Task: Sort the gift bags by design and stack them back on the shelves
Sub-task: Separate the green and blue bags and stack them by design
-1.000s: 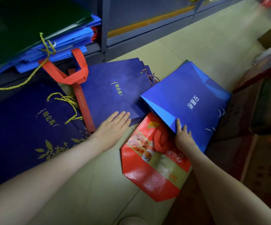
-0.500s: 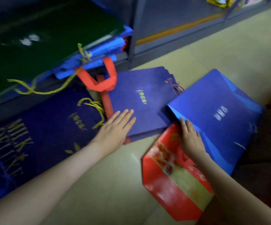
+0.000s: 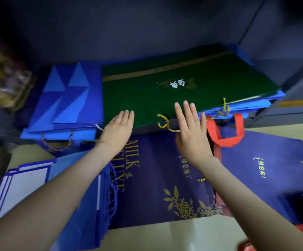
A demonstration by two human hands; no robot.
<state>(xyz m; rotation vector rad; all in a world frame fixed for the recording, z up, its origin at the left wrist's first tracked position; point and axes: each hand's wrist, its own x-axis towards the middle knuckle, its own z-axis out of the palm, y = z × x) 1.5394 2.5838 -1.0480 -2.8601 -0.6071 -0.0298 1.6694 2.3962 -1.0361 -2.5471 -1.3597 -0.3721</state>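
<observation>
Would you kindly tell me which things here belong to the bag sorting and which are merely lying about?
Job in hand:
green bag
blue triangle-pattern bags
navy floor bags
white-panelled blue bags
left hand and right hand, both open

Lying about:
blurred yellowish package, far left

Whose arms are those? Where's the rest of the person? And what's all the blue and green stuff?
The camera sits on a person's head and looks down, so you see only their two arms. The left hand and the right hand are both open and hold nothing. They reach toward a green bag lying on top of blue bags on a low shelf. Next to it is a pile of triangle bags. On the floor lie dark blue bags with gold leaves; a red handle pokes out nearby. Whether the hands touch the green bag, I cannot tell.
</observation>
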